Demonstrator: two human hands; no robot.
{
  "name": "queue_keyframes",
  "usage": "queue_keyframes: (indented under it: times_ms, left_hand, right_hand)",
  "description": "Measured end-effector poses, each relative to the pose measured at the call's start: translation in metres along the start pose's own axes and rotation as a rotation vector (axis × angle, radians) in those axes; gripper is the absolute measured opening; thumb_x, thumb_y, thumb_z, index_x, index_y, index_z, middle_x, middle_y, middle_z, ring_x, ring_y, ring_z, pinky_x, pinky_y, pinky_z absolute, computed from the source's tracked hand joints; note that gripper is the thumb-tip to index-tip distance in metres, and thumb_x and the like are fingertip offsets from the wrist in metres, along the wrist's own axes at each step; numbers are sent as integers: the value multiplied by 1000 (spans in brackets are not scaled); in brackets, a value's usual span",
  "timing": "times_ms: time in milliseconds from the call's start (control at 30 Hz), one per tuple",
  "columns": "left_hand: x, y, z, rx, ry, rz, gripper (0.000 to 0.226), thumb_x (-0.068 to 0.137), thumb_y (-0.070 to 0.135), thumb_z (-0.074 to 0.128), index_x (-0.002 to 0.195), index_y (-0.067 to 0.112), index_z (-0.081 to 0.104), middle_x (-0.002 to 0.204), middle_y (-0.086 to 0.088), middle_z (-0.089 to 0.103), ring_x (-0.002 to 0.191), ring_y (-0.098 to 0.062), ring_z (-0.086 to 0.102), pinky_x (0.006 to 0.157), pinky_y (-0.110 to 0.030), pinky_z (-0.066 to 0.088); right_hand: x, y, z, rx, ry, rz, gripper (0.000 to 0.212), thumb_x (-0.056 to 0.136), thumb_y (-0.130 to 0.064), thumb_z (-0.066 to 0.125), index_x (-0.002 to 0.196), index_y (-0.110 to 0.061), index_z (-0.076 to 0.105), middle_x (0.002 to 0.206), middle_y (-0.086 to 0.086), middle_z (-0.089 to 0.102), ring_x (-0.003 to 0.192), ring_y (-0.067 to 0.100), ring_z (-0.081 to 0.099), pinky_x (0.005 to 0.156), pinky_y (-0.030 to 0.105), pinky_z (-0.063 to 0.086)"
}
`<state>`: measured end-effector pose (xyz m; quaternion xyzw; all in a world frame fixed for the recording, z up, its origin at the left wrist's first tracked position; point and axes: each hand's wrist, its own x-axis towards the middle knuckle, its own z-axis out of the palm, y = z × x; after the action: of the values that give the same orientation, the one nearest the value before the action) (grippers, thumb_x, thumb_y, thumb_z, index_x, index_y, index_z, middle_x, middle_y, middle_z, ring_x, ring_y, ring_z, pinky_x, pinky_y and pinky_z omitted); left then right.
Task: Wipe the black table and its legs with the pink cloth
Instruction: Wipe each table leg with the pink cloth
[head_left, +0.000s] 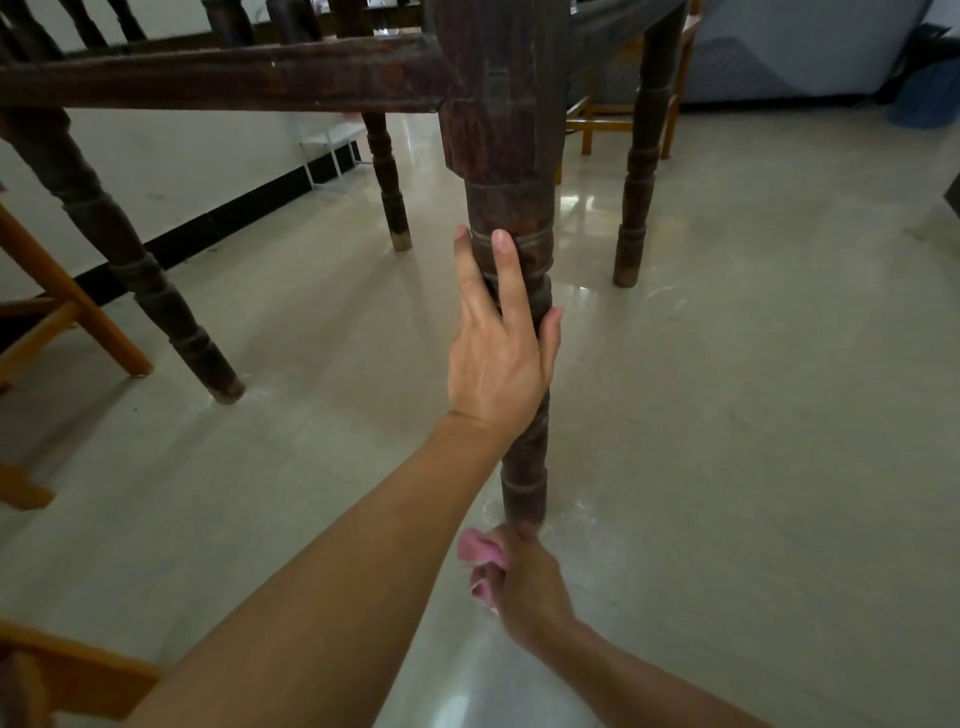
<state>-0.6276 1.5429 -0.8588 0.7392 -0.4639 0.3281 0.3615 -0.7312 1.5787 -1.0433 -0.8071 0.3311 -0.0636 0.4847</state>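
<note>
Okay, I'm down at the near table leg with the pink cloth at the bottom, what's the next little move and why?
Probably slide the pink cloth up the near leg. Your right hand holds it bunched at the foot of the leg by the floor, while your left hand steadies the leg at mid-height with fingers spread. The turned rings above the cloth likely need wiping next.

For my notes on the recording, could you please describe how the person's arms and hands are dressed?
Both forearms are bare with no sleeves in view. The left hand and right hand wear no gloves, and no rings, watch or bracelet show. Fingernails look short and unpainted.
</note>
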Motion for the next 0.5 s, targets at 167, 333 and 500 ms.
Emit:
queue_keyframes:
  times_ms: [167, 333, 500]
  left_hand:
    - [1, -6, 5, -43, 11, 23, 75, 100, 45, 26, 142, 26, -33, 147, -39, 16, 129, -44, 38, 90, -41, 50]
    - [3, -11, 9, -87, 24, 41, 75, 101, 46, 27, 142, 30, -33, 147, -39, 16, 128, -41, 40, 90, -41, 50]
    - [3, -11, 10, -95, 14, 32, 75, 100, 47, 27, 141, 32, -34, 147, -37, 14, 129, -40, 40, 93, -39, 48]
  right_hand:
    - [38, 15, -47, 65, 296, 167, 12, 88, -9, 59, 88, -21, 62, 95, 3, 65, 70, 13, 64, 61, 31, 55]
    - [64, 31, -103, 147, 597, 380, 24, 85, -9, 61, 109, -9, 60, 110, 16, 62, 93, 31, 60, 75, 31, 41]
    - [33, 5, -25, 341, 301, 364, 11, 90, -8, 59, 95, -18, 59, 91, 7, 64, 67, 16, 61, 53, 27, 51]
